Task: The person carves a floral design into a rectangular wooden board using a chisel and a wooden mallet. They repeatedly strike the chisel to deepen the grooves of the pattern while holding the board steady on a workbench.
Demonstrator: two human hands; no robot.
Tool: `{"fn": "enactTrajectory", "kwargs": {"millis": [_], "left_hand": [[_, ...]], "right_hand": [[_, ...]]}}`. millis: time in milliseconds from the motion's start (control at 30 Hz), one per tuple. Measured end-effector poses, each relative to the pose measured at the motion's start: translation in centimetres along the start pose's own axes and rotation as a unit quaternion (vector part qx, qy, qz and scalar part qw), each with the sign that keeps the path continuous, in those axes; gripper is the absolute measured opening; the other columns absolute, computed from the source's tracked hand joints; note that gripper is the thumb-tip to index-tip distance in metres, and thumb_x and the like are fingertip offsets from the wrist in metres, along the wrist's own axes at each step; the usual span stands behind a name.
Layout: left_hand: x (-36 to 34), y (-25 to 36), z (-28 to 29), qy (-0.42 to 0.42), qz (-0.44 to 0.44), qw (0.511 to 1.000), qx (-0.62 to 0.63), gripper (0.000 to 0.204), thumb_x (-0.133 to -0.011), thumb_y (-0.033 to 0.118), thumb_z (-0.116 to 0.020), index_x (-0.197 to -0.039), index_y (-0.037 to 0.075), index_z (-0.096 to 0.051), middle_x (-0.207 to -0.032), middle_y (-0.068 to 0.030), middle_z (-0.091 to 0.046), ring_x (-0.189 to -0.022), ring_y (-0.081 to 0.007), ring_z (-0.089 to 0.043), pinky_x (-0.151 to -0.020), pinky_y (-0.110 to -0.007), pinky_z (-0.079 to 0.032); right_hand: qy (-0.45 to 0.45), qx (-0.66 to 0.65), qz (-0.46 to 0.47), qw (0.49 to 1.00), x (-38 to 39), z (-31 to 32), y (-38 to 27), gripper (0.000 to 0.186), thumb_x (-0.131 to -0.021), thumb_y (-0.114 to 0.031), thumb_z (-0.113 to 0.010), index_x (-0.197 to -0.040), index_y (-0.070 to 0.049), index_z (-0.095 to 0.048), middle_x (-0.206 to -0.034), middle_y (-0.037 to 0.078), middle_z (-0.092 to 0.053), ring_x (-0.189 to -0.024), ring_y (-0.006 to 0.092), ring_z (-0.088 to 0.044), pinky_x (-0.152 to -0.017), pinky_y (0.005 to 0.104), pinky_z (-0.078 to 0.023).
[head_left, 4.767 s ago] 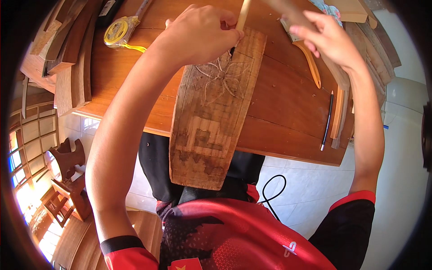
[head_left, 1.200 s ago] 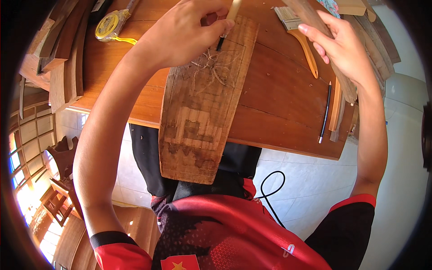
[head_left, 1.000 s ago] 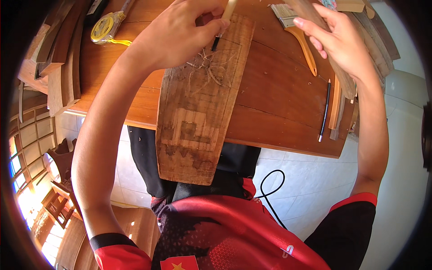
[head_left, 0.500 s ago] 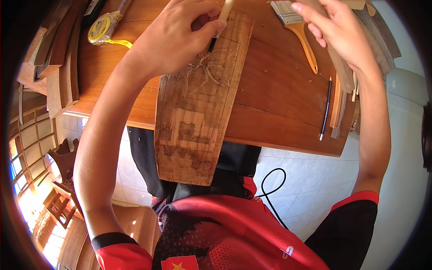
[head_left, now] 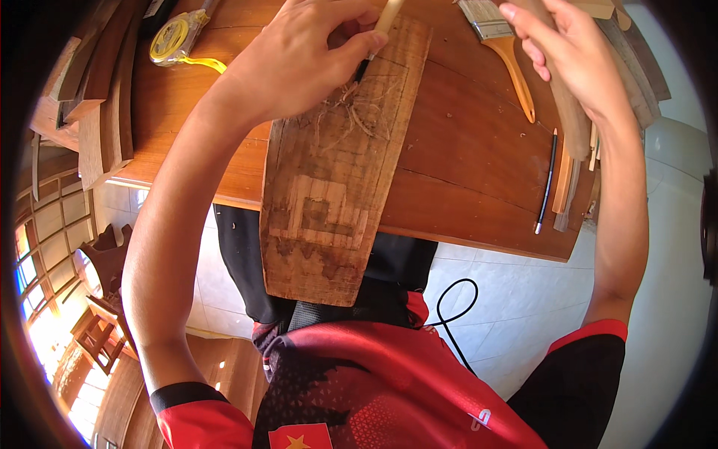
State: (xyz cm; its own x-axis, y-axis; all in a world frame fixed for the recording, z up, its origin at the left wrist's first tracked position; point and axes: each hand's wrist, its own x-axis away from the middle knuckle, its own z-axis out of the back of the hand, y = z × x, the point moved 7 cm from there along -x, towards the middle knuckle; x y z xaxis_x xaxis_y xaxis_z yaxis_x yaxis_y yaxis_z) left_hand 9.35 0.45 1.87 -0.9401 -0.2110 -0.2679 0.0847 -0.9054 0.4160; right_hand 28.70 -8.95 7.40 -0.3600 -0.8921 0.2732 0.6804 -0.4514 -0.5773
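A long worn wooden board (head_left: 321, 262) lies over the table edge and reaches down toward my lap. My left hand (head_left: 307, 56) is closed around a chisel (head_left: 389, 16) with a pale handle and a dark blade. The blade points down at the board, beside thin curled wood shavings (head_left: 355, 116). A squarish recessed pattern shows on the board's nearer half. At the far right, my right hand (head_left: 565, 45) is wrapped round a brown wooden stick (head_left: 570, 112). The stick's upper end runs out of the picture.
On the brown table (head_left: 471, 179) lie a flat paintbrush (head_left: 512, 71) and a dark pencil (head_left: 547, 179) near my right hand. A yellow tape measure (head_left: 170, 39) lies at far left. Curved wood pieces are stacked at left (head_left: 112, 112) and right (head_left: 632, 67).
The whole view has shifted slightly, so the board and tools appear a little further right. Both hands keep their holds, with little visible movement.
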Motion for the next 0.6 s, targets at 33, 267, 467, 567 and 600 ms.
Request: {"fn": "enactTrajectory", "kwargs": {"millis": [33, 267, 467, 567, 600], "left_hand": [[0.0, 0.1, 0.1, -0.008, 0.005, 1.000, 0.000, 0.032, -0.103, 0.024, -0.057, -0.124, 0.000, -0.064, -0.110, -0.0164, -0.062, -0.108, -0.0309, -0.056, -0.100, -0.042, -0.042], [0.2, -0.5, 0.1, -0.008, 0.082, 0.993, 0.086, 0.031, -0.105, 0.025, -0.055, -0.123, 0.001, -0.064, -0.114, -0.0160, -0.062, -0.112, -0.0306, -0.054, -0.101, -0.042, -0.040], [-0.1, 0.8, 0.4, -0.038, 0.011, 0.999, 0.023, 0.031, -0.106, 0.024, -0.054, -0.123, 0.001, -0.065, -0.120, -0.0158, -0.062, -0.114, -0.0307, -0.053, -0.104, -0.042, -0.039], [-0.1, 0.7, 0.5, -0.026, 0.006, 0.999, 0.043, 0.032, -0.106, 0.024, -0.053, -0.124, 0.001, -0.065, -0.120, -0.0157, -0.062, -0.113, -0.0302, -0.053, -0.104, -0.042, -0.039], [-0.1, 0.5, 0.2, -0.030, -0.038, 0.999, -0.003, 0.032, -0.106, 0.025, -0.053, -0.125, 0.001, -0.065, -0.120, -0.0158, -0.062, -0.113, -0.0298, -0.053, -0.104, -0.042, -0.039]], "right_hand": [[-0.016, 0.030, -0.003, 0.999, 0.4, -0.3, -0.4, 0.016, -0.102, -0.013, -0.066, -0.103, 0.003, -0.067, -0.065, -0.003, -0.057, -0.050, 0.0046, -0.050, -0.046, 0.0232, -0.041], [-0.036, 0.029, 0.010, 0.999, 0.7, -1.5, 0.0, 0.015, -0.102, -0.014, -0.066, -0.101, 0.001, -0.066, -0.065, -0.002, -0.056, -0.052, 0.0059, -0.051, -0.048, 0.0241, -0.041], [-0.017, -0.025, -0.020, 0.999, 0.3, -1.3, 1.1, 0.016, -0.102, -0.013, -0.066, -0.101, 0.002, -0.066, -0.063, -0.002, -0.056, -0.051, 0.0061, -0.052, -0.047, 0.0243, -0.042], [-0.016, -0.068, 0.002, 0.998, 0.3, -1.5, 0.9, 0.015, -0.102, -0.012, -0.067, -0.101, 0.002, -0.065, -0.062, -0.002, -0.055, -0.050, 0.0063, -0.053, -0.046, 0.0245, -0.042], [-0.026, -0.056, -0.012, 0.998, 0.5, -1.5, 0.8, 0.015, -0.102, -0.013, -0.067, -0.101, 0.002, -0.065, -0.062, -0.002, -0.055, -0.051, 0.0063, -0.053, -0.046, 0.0243, -0.042]]}}
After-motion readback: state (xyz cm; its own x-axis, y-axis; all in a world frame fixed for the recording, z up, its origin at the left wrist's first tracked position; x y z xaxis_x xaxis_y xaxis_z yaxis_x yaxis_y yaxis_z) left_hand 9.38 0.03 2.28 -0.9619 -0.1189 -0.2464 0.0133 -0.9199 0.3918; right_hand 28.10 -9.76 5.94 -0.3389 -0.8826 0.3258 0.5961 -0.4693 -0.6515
